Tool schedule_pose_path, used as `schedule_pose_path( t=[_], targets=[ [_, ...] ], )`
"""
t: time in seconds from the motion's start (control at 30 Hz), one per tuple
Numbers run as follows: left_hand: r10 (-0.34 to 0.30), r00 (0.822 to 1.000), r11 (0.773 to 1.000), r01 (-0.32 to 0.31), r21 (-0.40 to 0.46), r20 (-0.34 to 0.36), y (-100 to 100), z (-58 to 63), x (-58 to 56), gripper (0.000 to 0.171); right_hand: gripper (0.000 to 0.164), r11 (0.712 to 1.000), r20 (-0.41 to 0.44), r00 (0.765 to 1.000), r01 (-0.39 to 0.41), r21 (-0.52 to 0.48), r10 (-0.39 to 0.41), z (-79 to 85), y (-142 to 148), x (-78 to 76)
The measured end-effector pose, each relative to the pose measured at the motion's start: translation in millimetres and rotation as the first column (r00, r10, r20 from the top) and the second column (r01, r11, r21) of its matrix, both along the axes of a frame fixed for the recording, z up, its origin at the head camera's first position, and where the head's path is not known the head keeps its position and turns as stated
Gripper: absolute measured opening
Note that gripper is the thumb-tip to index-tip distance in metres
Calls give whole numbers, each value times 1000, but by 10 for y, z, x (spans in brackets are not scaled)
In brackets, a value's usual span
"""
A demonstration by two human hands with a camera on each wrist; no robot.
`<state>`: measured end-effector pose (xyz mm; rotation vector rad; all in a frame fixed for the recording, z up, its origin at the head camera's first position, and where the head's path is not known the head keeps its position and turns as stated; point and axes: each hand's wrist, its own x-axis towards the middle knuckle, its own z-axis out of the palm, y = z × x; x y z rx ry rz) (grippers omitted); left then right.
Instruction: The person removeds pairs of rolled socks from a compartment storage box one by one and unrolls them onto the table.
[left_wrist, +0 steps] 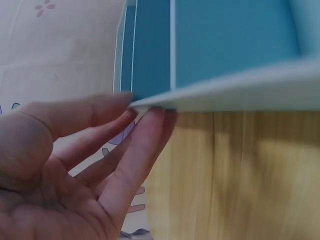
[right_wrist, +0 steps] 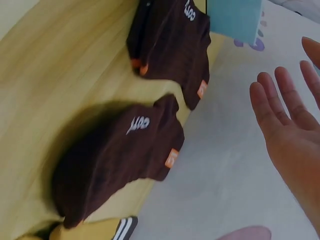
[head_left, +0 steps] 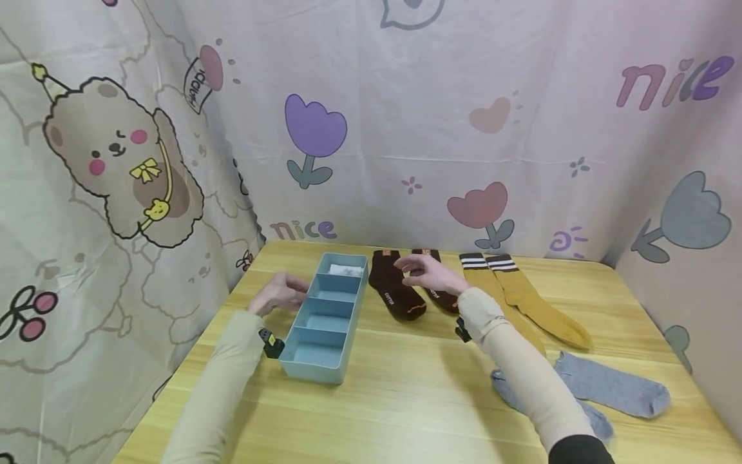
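Observation:
A blue divided box (head_left: 346,345) lies lengthwise on the table, with a folded white item (head_left: 346,270) in its far compartment. My left hand (head_left: 279,293) is at the box's left side. In the left wrist view its loosely bent fingers (left_wrist: 150,132) touch the outer wall just below the rim. Over the pair of dark brown socks hovers my right hand (head_left: 433,274), fingers apart and holding nothing. One brown sock (head_left: 396,290) lies by the box; the other brown sock (right_wrist: 120,155) is partly hidden by the right hand in the head view.
Mustard socks with striped cuffs (head_left: 542,312) lie to the right of the brown pair. Nearer on the right are grey-blue socks (head_left: 614,385), partly covered by my right sleeve. A printed cloth (head_left: 394,129) hangs behind the wooden table (head_left: 406,399) and along its sides.

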<state>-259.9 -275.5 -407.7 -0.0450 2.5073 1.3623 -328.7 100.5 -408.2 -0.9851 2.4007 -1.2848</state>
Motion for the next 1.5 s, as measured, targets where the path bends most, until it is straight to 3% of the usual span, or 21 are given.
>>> schedule_pose_path(
  t=[0.17, 0.4, 0.57, 0.8, 0.97, 1.27, 1.5],
  targets=[
    [-50, 998, 999, 49, 19, 29, -46, 50, 39, 41, 43, 999, -3, 999, -48, 13, 48, 3, -204, -68],
    [-93, 993, 993, 87, 76, 77, -101, 63, 64, 43, 49, 987, 126, 980, -144, -78, 153, 24, -501, -205],
    [-127, 984, 991, 121, 55, 121, -135, 88, 86, 44, 51, 978, 148, 968, -193, -74, 202, 14, -806, -281],
    [-158, 964, 986, 165, -18, 213, -143, 142, 90, 49, 52, 973, 115, 967, -230, 27, 226, 20, -1153, -294],
    [-108, 958, 991, 124, -47, 267, -81, 163, 54, 51, 55, 965, 77, 971, -234, 121, 226, 61, -1328, -296],
    [-107, 954, 994, 105, 22, 281, -102, 140, 116, 54, 59, 923, 42, 965, -260, 284, 259, 28, -1603, -334],
    [-85, 962, 996, 80, 28, 260, -96, 121, 177, 51, 61, 877, 34, 980, -189, 442, 194, 10, -1706, -258]
  ],
)
